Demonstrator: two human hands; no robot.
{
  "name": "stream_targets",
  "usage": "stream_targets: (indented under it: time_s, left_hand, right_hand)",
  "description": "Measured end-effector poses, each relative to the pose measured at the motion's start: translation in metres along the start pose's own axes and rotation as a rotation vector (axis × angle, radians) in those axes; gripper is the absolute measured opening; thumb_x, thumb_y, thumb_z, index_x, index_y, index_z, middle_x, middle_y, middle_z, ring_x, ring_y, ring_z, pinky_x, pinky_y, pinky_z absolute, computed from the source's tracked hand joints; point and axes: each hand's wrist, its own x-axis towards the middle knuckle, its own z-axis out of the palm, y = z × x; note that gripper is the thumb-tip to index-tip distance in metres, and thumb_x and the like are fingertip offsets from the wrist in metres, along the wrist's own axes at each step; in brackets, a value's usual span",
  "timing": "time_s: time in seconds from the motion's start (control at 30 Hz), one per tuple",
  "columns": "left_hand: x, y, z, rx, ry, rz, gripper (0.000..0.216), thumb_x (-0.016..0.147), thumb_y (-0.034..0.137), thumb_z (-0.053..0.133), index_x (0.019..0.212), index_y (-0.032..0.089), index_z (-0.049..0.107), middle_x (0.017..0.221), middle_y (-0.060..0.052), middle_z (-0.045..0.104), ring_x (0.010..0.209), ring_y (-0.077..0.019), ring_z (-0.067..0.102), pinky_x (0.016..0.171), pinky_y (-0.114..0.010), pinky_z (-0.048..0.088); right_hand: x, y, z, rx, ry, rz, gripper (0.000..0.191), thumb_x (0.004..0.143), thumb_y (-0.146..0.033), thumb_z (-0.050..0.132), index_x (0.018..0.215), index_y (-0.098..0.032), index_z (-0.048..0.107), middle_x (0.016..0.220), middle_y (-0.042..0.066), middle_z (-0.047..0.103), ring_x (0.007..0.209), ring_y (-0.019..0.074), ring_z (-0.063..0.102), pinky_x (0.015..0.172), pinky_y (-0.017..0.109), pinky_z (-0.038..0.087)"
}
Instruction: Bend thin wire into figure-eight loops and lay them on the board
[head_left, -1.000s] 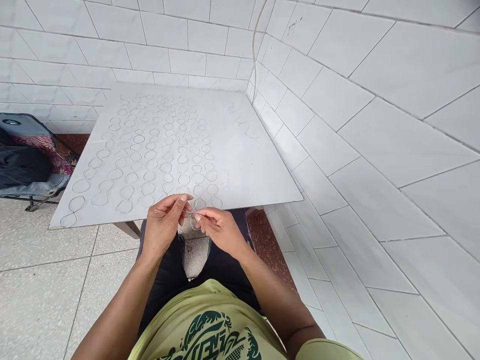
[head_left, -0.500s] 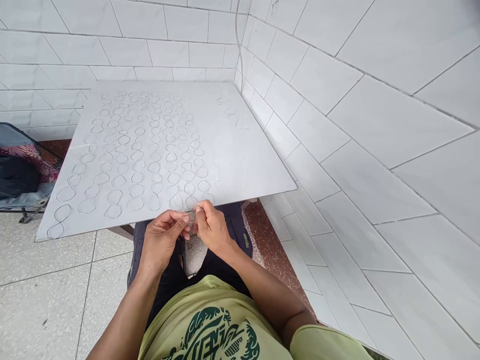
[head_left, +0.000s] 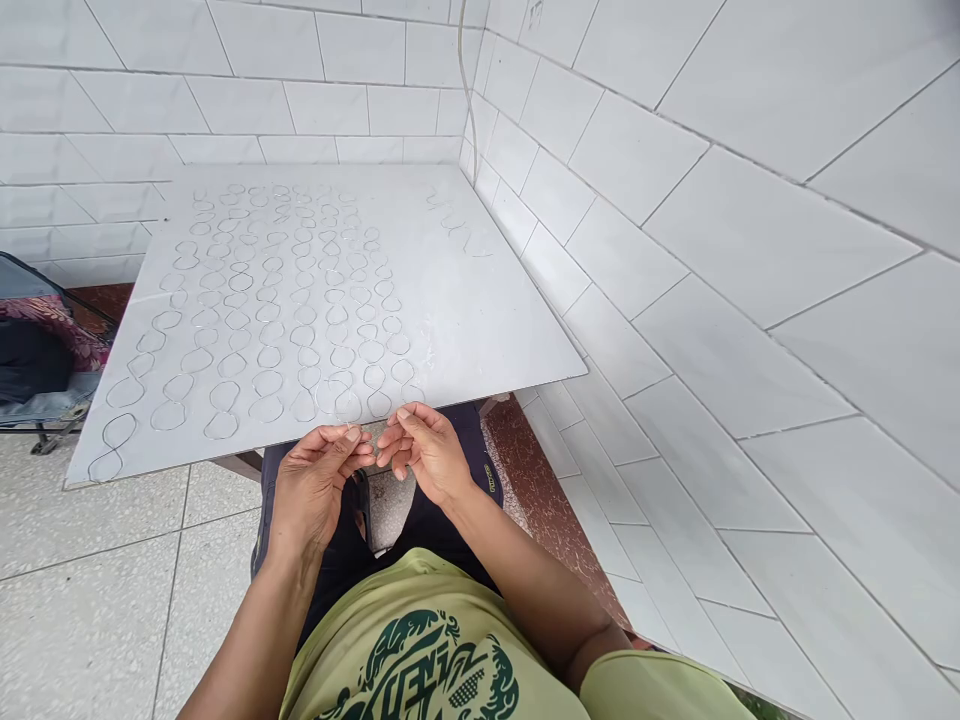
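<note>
Rows of thin wire figure-eights (head_left: 223,410) lie on a white board (head_left: 495,330) in front of me. At the board's near edge my left hand (head_left: 322,470) pinches a fine wire piece (head_left: 349,424) between thumb and forefinger. Most of that piece is hidden or blends with the wires behind it. Close beside it, my right hand (head_left: 424,450) has thumb and forefinger pressed together, its other fingers loosely spread. What lies in that pinch, if anything, is too small to make out. The two hands' fingertips nearly meet.
Several wavy wire pieces (head_left: 454,225) lie at the board's far right. White tiled walls (head_left: 637,240) stand behind and to the right. A folding chair (head_left: 45,350) with a dark bag is at the left. A thin cable (head_left: 466,90) hangs in the corner.
My right hand has turned and loosened, its lower fingers spreading apart. My left hand has shifted slightly left, still pinching. The whole view has moved a little.
</note>
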Motion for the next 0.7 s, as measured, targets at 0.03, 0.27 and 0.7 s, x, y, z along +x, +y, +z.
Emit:
stream_targets:
  time_s: [0.03, 0.27, 0.7]
  left_hand:
    - [0.0, -0.001, 0.0, -0.007, 0.004, 0.003, 0.025, 0.073, 0.033, 0.09, 0.084, 0.016, 0.075, 0.089, -0.004, 0.077, 0.075, -0.0144, 0.071, 0.076, -0.031, 0.062]
    - [0.002, 0.006, -0.006, 0.056, -0.067, -0.036, 0.028, 0.077, 0.038, 0.087, 0.086, 0.015, 0.076, 0.08, -0.005, 0.074, 0.066, -0.0138, 0.067, 0.063, -0.027, 0.059]
    - [-0.008, -0.005, -0.008, 0.986, -0.108, 0.57, 0.02, 0.095, 0.028, 0.059, 0.091, 0.023, 0.078, 0.083, -0.003, 0.074, 0.072, -0.0182, 0.064, 0.071, -0.029, 0.047]
  right_hand:
    - [0.0, 0.003, 0.0, 0.017, 0.018, -0.012, 0.039, 0.085, -0.056, 0.075, 0.088, -0.021, 0.06, 0.071, 0.002, 0.073, 0.052, 0.0159, 0.068, 0.039, 0.021, 0.044]
    - [0.004, -0.017, -0.021, -0.254, -0.017, -0.054, 0.042, 0.095, -0.06, 0.063, 0.091, -0.018, 0.064, 0.074, 0.004, 0.073, 0.05, 0.0144, 0.065, 0.04, 0.022, 0.044]
    - [0.021, -0.087, -0.016, -1.104, -0.348, -0.403, 0.033, 0.099, -0.036, 0.062, 0.129, -0.025, 0.065, 0.119, 0.007, 0.071, 0.106, 0.0229, 0.067, 0.089, 0.038, 0.054]
